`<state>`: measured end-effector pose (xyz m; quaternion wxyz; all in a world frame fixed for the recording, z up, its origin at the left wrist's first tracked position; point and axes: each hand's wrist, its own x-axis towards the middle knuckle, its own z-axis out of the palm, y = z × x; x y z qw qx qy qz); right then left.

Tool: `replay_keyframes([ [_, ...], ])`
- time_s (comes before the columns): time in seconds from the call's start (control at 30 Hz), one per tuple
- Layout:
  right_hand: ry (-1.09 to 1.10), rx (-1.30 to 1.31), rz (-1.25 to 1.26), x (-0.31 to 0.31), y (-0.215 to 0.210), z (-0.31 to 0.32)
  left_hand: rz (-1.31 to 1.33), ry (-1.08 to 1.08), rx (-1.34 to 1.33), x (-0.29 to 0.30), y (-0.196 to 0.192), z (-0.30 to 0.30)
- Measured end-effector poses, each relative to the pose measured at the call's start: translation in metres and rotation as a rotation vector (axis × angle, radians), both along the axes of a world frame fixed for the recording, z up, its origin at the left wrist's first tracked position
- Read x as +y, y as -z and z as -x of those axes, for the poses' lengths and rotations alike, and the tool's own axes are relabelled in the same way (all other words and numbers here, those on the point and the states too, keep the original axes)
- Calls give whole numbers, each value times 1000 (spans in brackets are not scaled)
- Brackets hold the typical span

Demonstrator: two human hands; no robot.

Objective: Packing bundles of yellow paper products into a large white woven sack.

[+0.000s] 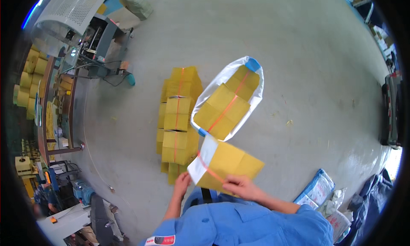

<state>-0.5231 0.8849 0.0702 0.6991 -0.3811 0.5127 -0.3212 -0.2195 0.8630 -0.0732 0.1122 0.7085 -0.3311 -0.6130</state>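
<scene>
A block-like bundle of yellow paper with a white face on its left end hangs before my body, tilted. A red strap crosses it. My right hand is closed on the bundle's near edge, by the strap. My left hand has its fingers curled at the near left corner of the white face. Just beyond, an open white sack with blue patches at its ends holds similar yellow bundles under red straps. To its left stands a stack of strapped yellow bundles.
At the far left is a grey machine with a perforated white cover. Below it is a rack near yellow rolls. Folded sacks lie at the lower right. A dark cart-like object stands at the right edge.
</scene>
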Motion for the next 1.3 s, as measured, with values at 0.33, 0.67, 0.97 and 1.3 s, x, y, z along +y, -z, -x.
replay_keyframes([
  [0.33,775,-106,-25,-87,-57,101,759,477,-3,-198,-79,139],
  [0.67,1203,-275,301,-239,-32,129,1178,1176,160,-361,-13,269],
  [0.97,1360,-344,192,-294,59,133,641,1307,57,-388,8,262],
  [1.3,1284,-256,-95,-301,83,136,363,1041,50,-388,38,249],
])
